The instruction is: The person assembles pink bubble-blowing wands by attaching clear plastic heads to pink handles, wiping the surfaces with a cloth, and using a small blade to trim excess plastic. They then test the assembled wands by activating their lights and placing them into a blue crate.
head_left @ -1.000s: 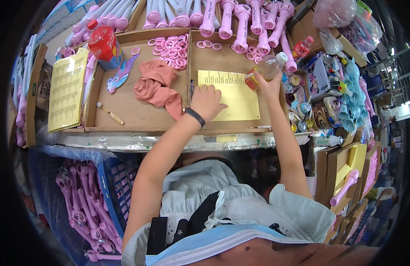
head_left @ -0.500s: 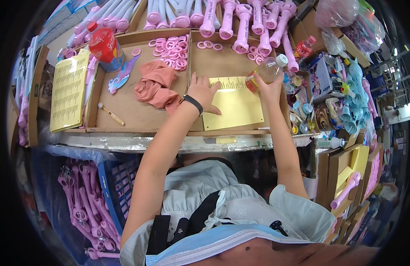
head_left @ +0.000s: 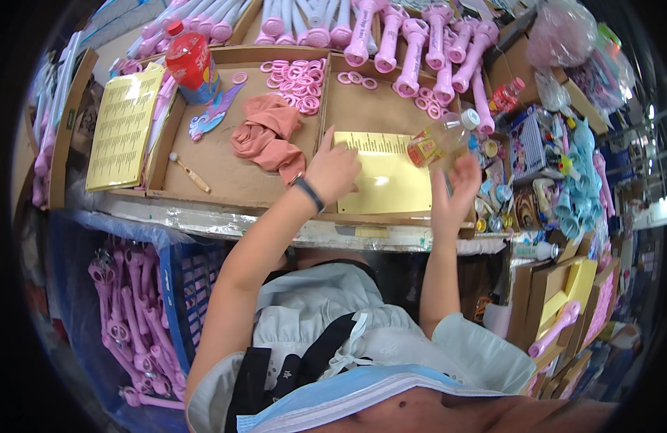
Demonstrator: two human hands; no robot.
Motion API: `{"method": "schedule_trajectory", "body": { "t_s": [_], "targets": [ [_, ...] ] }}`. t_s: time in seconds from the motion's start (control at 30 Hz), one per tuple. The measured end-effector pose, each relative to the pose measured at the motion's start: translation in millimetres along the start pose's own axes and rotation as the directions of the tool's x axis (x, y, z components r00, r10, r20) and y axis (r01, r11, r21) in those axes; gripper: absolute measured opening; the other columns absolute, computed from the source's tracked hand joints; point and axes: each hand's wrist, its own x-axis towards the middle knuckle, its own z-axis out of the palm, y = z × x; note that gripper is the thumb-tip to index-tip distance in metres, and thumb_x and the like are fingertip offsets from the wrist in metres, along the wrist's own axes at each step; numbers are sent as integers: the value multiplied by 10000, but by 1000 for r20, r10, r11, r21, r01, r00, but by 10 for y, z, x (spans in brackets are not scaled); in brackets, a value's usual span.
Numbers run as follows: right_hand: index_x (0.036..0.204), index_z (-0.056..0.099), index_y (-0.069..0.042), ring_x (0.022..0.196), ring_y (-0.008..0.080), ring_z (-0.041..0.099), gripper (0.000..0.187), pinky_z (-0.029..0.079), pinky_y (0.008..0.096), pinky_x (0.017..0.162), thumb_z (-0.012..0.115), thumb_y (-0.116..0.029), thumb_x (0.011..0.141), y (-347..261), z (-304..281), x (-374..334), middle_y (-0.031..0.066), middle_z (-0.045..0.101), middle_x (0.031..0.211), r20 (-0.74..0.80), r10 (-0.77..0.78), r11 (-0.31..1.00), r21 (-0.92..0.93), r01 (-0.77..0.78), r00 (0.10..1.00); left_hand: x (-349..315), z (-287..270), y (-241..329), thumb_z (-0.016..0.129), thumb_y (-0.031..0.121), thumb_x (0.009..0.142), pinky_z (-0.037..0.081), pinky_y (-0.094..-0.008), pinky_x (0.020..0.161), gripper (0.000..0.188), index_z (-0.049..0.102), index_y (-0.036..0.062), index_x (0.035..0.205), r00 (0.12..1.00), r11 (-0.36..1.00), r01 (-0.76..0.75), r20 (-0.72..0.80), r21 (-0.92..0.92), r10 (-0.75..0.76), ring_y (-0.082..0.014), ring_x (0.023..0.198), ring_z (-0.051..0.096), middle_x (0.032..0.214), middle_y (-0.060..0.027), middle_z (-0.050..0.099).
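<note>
A yellow sheet point(head_left: 386, 189) with a printed band along its far edge lies in the right part of a shallow cardboard tray point(head_left: 232, 200). My left hand point(head_left: 333, 172), with a dark wristband, is over the sheet's left edge, fingers apart and slightly blurred. Leaning at a slant over the sheet's far right corner is a clear plastic bottle point(head_left: 443, 138) with a white cap and an orange label. My right hand point(head_left: 456, 189) is just nearer than the bottle, fingers spread and nothing seen in them. A crumpled salmon cloth point(head_left: 270, 133) lies left of my left hand.
Pink rings point(head_left: 297, 83) are piled at the tray's back. Pink wand-like handles point(head_left: 413, 58) line the far side. A red-capped bottle point(head_left: 192, 68), printed yellow sheets point(head_left: 124, 130) and a small wooden-handled tool point(head_left: 191, 173) are leftward. A blue crate point(head_left: 176, 289) stands below left.
My right hand has let go of the clear bottle and drawn back toward me. My left hand remains at the sheet's left edge. The whole view has shifted slightly.
</note>
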Motion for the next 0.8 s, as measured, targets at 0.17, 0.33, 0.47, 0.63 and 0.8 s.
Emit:
{"method": "schedule_trajectory", "body": {
  "t_s": [0.17, 0.33, 0.47, 0.63, 0.8],
  "targets": [
    [923, 639, 12, 761, 288, 632, 169, 483, 353, 723, 649, -67, 774, -517, -283, -323, 112, 672, 828, 656, -424, 846, 533, 15, 624, -1177, -66, 250, 694, 239, 769, 242, -519, 1045, 348, 603, 83, 1066, 872, 813, -135, -458, -567, -174, -245, 1074, 541, 1098, -91, 605],
    [1074, 631, -1, 1073, 395, 530, 401, 405, 459, 887, 626, -335, 853, -609, 103, -376, 211, 570, 1169, 451, -892, 313, 612, -726, -5, -2402, 121, 600, 644, 162, 819, 448, -352, 872, 276, 615, 42, 1066, 840, 513, 205, -119, -834, -530, -280, 990, 589, 1034, -123, 633],
    [1136, 611, -38, 1073, 364, 532, 373, 408, 439, 869, 635, -281, 852, -729, 359, -518, 184, 531, 1236, 119, -976, 218, 423, -879, -185, -2984, 155, 1121, 616, 146, 834, 463, -334, 848, 273, 609, 13, 1073, 563, 282, 440, 17, -852, -827, -273, 969, 607, 1034, -143, 633],
    [1072, 648, -43, 872, 272, 587, 227, 442, 347, 728, 597, -94, 858, -507, 431, -385, 120, 618, 1040, 107, -943, 333, 359, -872, -317, -3169, 187, 1523, 593, 150, 847, 466, -321, 844, 267, 609, 4, 1071, 295, 154, 543, 16, -825, -955, -257, 964, 612, 1038, -135, 638],
    [921, 664, -36, 769, 245, 564, 177, 444, 342, 655, 603, -189, 855, -522, 192, -362, 96, 612, 886, 405, -914, 327, 667, -669, -43, -3127, 222, 1583, 608, 198, 848, 464, -352, 817, 281, 603, 15, 1062, 386, 285, 532, -72, -797, -920, -300, 930, 600, 1000, -143, 634]
  ]
}}
